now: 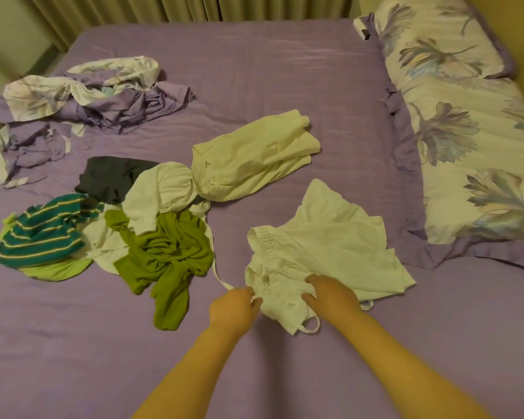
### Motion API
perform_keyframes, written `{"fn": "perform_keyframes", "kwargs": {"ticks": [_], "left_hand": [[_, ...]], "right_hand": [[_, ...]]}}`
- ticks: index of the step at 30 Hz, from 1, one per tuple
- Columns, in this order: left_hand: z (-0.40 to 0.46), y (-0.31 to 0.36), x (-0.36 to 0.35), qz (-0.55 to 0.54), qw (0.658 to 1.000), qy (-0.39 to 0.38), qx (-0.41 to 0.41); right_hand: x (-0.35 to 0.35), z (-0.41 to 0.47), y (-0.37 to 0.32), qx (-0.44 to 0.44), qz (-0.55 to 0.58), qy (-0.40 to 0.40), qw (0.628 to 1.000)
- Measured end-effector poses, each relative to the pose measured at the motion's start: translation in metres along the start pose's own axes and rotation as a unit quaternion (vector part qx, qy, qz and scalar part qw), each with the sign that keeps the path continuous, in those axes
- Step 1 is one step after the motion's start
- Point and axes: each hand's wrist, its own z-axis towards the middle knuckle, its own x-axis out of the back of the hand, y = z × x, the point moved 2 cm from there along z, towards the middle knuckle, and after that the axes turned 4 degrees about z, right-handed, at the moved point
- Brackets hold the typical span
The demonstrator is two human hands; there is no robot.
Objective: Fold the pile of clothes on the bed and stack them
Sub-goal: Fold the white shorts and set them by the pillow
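Right now my left hand (235,308) pinches the near edge of the white dress (324,255), while my right hand (330,293) presses on it with thumb and fingers spread. It lies crumpled on the purple bed (254,71) at about 1 o'clock from my hands. At 10 o'clock sits the unfolded pile: an olive garment (167,261), a teal striped top (43,234), a dark piece (109,176). A cream shirt (251,161) lies at 12, a floral pillow (472,152) at 2.
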Motion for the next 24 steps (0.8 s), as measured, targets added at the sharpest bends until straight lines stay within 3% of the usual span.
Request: {"fn": "perform_keyframes", "kwargs": {"ticks": [5,16,20,24], "left_hand": [[0.048,-0.013,0.0,-0.054,0.998,-0.032,-0.014],[0.127,-0.035,-0.026,-0.15,0.987,-0.056,0.0],[0.134,-0.037,-0.037,-0.3,0.951,-0.069,0.025],[0.129,-0.037,-0.04,-0.424,0.901,-0.05,0.076]], "right_hand": [[0.001,0.046,-0.016,0.044,0.003,-0.009,0.999],[0.003,0.158,-0.061,0.082,-0.014,0.048,0.995],[-0.011,0.175,-0.066,0.093,-0.053,-0.005,0.994],[-0.018,0.166,-0.054,0.085,-0.054,0.023,0.995]]}}
